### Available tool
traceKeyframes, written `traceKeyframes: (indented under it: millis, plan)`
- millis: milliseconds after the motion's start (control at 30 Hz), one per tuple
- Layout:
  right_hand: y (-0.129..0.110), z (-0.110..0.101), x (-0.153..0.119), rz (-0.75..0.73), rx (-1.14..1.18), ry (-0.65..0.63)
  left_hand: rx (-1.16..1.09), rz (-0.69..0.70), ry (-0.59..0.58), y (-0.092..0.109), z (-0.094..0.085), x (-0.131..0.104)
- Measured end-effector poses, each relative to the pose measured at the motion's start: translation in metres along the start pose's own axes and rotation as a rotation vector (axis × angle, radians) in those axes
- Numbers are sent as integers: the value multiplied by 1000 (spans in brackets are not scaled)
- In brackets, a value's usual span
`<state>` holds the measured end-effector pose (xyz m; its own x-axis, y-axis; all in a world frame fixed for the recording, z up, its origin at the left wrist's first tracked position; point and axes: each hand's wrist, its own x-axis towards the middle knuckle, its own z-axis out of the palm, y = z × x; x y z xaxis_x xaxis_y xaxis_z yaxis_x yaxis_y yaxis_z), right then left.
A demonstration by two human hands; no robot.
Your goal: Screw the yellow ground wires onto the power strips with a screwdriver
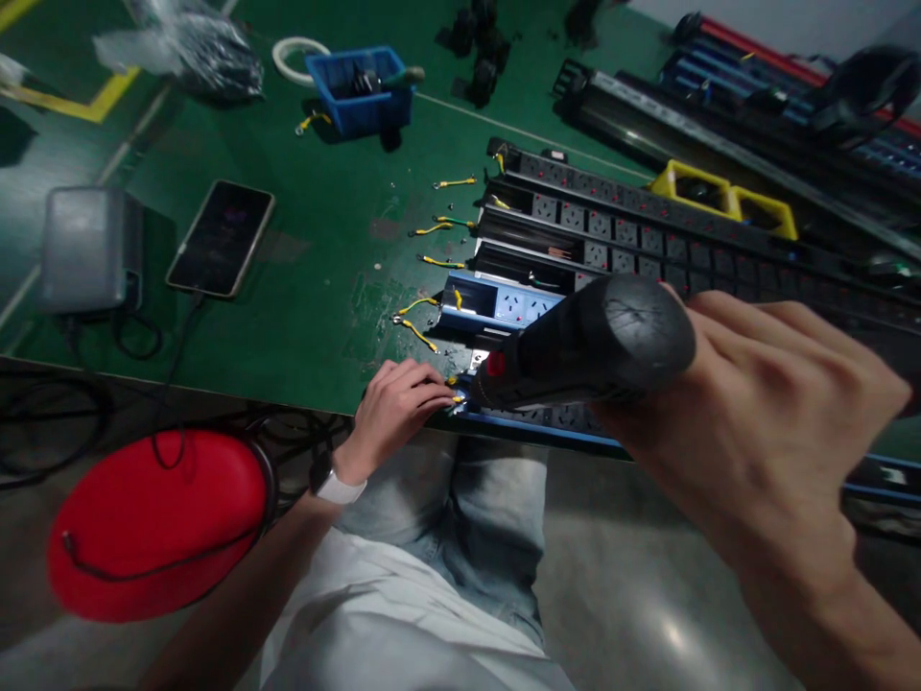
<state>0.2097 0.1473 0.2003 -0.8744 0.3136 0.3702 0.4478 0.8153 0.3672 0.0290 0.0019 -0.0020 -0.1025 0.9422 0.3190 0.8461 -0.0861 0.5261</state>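
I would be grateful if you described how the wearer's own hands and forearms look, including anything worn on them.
The left hand is ungloved, and its wrist carries what looks like a watch with a pale band and dark face. The right hand is also ungloved, with nothing visible on its wrist. No sleeve covers either visible forearm.

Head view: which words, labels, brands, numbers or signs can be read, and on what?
No text can be read.
Black handheld tool with a red button: faint marks, too blurred.
Black smartphone with dark screen: faint glow, unreadable.
White patch on blue-edged strip, far right: too small.
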Motion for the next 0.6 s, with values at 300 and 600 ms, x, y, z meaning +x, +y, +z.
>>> traceKeyframes:
  millis: [300,600]
  plan:
    - [-2,-2,2,0,-13,-1,39,22,39,1,0,1]
    - [-4,-5,1,12,-18,-29,43,28,46,2,0,1]
